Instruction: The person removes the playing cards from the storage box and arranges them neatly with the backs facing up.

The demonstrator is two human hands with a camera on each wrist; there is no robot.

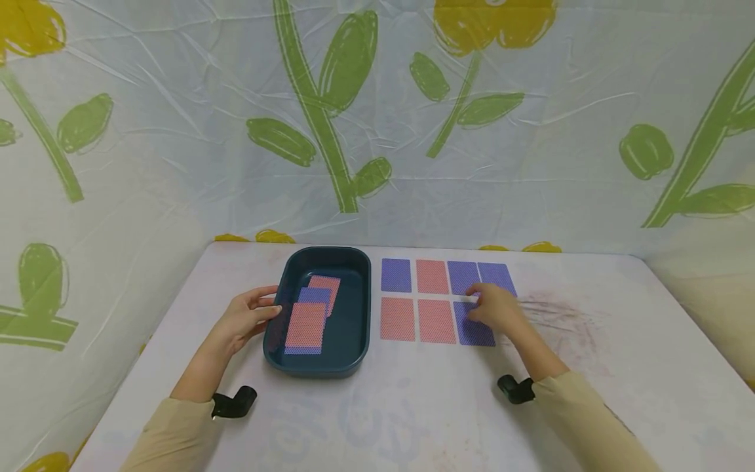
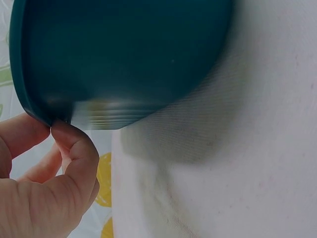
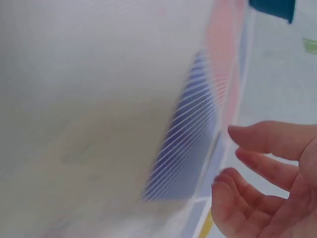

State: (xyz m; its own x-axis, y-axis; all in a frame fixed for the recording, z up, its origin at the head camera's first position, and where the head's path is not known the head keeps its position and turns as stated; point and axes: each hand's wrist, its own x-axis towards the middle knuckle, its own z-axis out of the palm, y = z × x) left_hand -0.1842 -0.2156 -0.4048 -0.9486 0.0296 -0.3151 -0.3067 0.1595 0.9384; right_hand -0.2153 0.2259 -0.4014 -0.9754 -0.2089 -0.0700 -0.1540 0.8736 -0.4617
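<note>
At the left side of a dark teal tray, my left hand pinches the rim between thumb and fingers. The left wrist view shows this hand at the tray's edge. Inside the tray lie several overlapping playing cards, backs up, red and blue. My right hand hovers over the right end of two rows of cards, thumb and fingers apart and holding nothing. Below it lies a blue card; behind it are two more blue cards. The right wrist view shows that blue card beside the fingers.
The left part of the rows has a blue card, a red card behind and two red cards in front. A white cloth covers the table; a flower-patterned sheet hangs behind. Each wrist wears a black camera mount.
</note>
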